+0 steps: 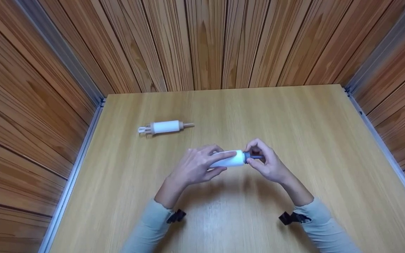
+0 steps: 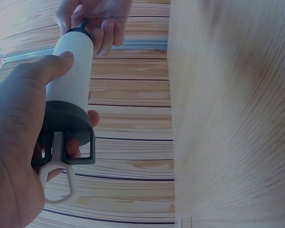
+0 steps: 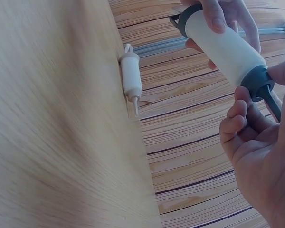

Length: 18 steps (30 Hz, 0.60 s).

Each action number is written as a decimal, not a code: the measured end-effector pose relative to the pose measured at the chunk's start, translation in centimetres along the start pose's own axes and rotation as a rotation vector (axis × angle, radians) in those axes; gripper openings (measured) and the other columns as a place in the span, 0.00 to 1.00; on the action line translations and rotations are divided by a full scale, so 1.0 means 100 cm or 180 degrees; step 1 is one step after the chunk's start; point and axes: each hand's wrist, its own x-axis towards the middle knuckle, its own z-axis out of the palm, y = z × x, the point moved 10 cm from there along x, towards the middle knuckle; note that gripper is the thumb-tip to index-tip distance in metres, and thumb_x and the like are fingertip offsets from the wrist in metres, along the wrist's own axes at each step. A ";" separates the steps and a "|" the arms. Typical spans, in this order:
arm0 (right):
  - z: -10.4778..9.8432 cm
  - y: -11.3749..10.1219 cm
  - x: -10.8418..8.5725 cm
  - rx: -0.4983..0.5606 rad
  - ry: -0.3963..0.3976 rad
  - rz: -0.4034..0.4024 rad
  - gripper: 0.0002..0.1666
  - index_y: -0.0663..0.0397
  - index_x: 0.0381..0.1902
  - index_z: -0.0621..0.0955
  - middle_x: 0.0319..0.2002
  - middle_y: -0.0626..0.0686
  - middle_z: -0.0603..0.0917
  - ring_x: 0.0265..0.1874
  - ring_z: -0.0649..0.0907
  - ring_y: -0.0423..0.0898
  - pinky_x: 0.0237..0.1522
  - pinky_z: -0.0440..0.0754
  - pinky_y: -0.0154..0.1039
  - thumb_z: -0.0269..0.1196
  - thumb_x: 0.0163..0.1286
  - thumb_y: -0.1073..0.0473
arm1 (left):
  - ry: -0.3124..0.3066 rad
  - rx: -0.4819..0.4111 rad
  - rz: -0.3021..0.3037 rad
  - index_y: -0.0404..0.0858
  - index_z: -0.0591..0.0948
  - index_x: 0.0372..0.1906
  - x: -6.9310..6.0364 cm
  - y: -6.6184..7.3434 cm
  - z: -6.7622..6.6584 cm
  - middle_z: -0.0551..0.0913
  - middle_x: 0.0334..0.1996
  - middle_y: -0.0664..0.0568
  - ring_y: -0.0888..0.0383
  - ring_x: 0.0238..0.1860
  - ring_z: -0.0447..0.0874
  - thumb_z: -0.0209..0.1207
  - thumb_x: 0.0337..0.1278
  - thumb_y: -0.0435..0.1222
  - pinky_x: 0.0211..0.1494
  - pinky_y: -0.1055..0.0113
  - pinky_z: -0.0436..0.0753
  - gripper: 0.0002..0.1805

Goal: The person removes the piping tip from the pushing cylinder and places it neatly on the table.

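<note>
A white-barrelled icing syringe with dark grey end caps is held sideways above the table. My left hand grips its barrel, thumb lying along the white side. In the left wrist view, a pale ring handle sticks out of the dark rear frame, close to the palm. With thumb and fingers, my right hand pinches the dark front cap, from which a thin nozzle points toward the right palm. Part of the barrel is hidden behind the left fingers.
A second syringe, white with beige ends, lies on the wooden table, farther back and to the left. Wood-plank walls with metal rails border the table at the back and both sides.
</note>
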 end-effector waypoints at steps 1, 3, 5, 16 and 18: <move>0.000 0.000 0.000 -0.0003 0.0008 -0.0011 0.15 0.74 0.55 0.74 0.45 0.43 0.82 0.42 0.84 0.36 0.48 0.86 0.32 0.61 0.73 0.81 | -0.0014 -0.0008 -0.0013 0.59 0.82 0.77 0.000 0.000 0.000 0.93 0.56 0.49 0.56 0.37 0.89 0.70 0.78 0.49 0.31 0.76 0.65 0.27; -0.001 -0.001 0.000 -0.0017 0.0011 -0.0025 0.16 0.74 0.55 0.74 0.46 0.44 0.82 0.44 0.84 0.36 0.51 0.87 0.31 0.62 0.72 0.81 | -0.0038 -0.0019 -0.0038 0.60 0.82 0.77 0.000 -0.002 0.001 0.93 0.57 0.49 0.56 0.37 0.89 0.70 0.78 0.49 0.31 0.76 0.64 0.27; -0.001 -0.001 0.000 -0.0024 0.0005 -0.0015 0.16 0.74 0.55 0.74 0.46 0.43 0.82 0.44 0.84 0.36 0.52 0.87 0.31 0.62 0.72 0.81 | -0.0058 -0.0011 -0.0049 0.60 0.82 0.77 0.000 -0.002 0.001 0.92 0.57 0.49 0.56 0.37 0.89 0.70 0.79 0.49 0.31 0.76 0.64 0.27; -0.001 -0.001 0.000 -0.0045 -0.0031 0.0009 0.16 0.73 0.55 0.72 0.42 0.48 0.82 0.38 0.82 0.36 0.42 0.87 0.33 0.61 0.73 0.77 | -0.0074 0.0021 -0.0013 0.58 0.82 0.77 0.003 0.000 0.000 0.92 0.56 0.49 0.55 0.38 0.89 0.70 0.78 0.49 0.31 0.77 0.65 0.27; 0.000 -0.001 0.000 -0.0017 -0.0043 0.0027 0.14 0.72 0.56 0.72 0.41 0.44 0.81 0.33 0.82 0.40 0.37 0.85 0.33 0.58 0.76 0.77 | -0.0074 0.0021 -0.0024 0.59 0.82 0.77 0.002 0.000 0.000 0.92 0.56 0.49 0.55 0.38 0.90 0.70 0.78 0.49 0.31 0.77 0.65 0.27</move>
